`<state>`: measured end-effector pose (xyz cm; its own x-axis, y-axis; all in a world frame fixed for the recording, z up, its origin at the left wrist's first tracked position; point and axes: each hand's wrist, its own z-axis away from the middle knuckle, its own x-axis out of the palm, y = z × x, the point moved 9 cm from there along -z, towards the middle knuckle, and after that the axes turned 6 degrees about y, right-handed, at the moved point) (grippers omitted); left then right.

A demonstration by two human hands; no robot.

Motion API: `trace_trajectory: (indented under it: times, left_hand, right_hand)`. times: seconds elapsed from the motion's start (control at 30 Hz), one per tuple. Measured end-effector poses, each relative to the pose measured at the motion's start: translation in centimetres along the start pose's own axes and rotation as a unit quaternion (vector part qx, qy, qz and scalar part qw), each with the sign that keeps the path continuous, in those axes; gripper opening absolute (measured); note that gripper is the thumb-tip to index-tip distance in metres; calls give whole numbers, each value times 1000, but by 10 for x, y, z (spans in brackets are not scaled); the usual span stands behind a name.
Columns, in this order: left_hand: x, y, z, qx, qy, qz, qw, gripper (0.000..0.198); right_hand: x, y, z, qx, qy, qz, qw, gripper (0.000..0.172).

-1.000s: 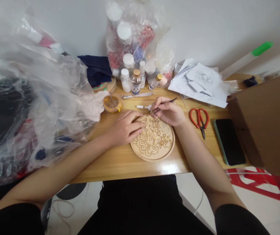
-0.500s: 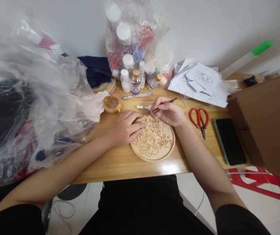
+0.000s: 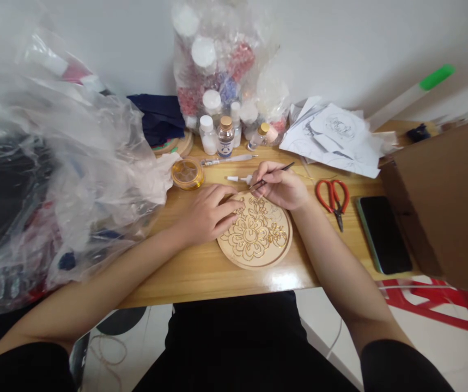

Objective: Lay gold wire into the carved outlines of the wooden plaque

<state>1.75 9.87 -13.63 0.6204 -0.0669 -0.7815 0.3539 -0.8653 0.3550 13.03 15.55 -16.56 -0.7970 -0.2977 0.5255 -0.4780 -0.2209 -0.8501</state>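
A round wooden board [image 3: 234, 255] with a raised rim lies on the table, bearing a flower pattern outlined in gold wire [image 3: 250, 237]. My left hand [image 3: 211, 213] rests on the board's left edge, its fingers loosely spread and holding nothing. Over the far edge, my right hand [image 3: 280, 186] pinches slim dark tweezers [image 3: 286, 167], their tips pointing left and down close to the board's rim. Whether the tips grip a piece of wire is too small to tell. A small white-capped tube [image 3: 237, 179] lies just beyond, partly hidden by my right fingers.
Red-handled pliers [image 3: 335, 198] and a phone [image 3: 384, 235] lie to the right, beside a cardboard box [image 3: 446, 201]. A wire spool [image 3: 187, 174], pen [image 3: 229, 159], small bottles [image 3: 225, 139] and paper drawings [image 3: 332, 136] stand or lie behind. Plastic bags [image 3: 107, 179] crowd the left.
The view has shifted very slightly. Both hands keep nearly the same place, with the tweezers still in my right hand.
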Motion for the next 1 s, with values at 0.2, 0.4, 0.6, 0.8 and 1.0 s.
trace_trajectory:
  times: [0.2, 0.4, 0.6, 0.8, 1.0]
  left_hand:
    - [-1, 2, -1, 10, 6, -5, 1000, 20]
    - [0, 1, -1, 5, 4, -9, 1000, 20]
    - [1, -1, 0, -4, -6, -7, 1000, 21]
    - [1, -2, 0, -16, -10, 8, 1000, 21]
    - [-2, -1, -1, -11, 4, 6, 1000, 21]
  right_hand:
    - [0, 0, 0, -1, 4, 0, 1000, 2]
    - [-1, 1, -1, 4, 8, 2, 1000, 2]
    - [0, 1, -1, 1, 3, 1, 1000, 2]
    - [-1, 1, -1, 1, 2, -3, 1000, 4]
    - [-1, 0, 0, 1, -1, -3, 1000, 4]
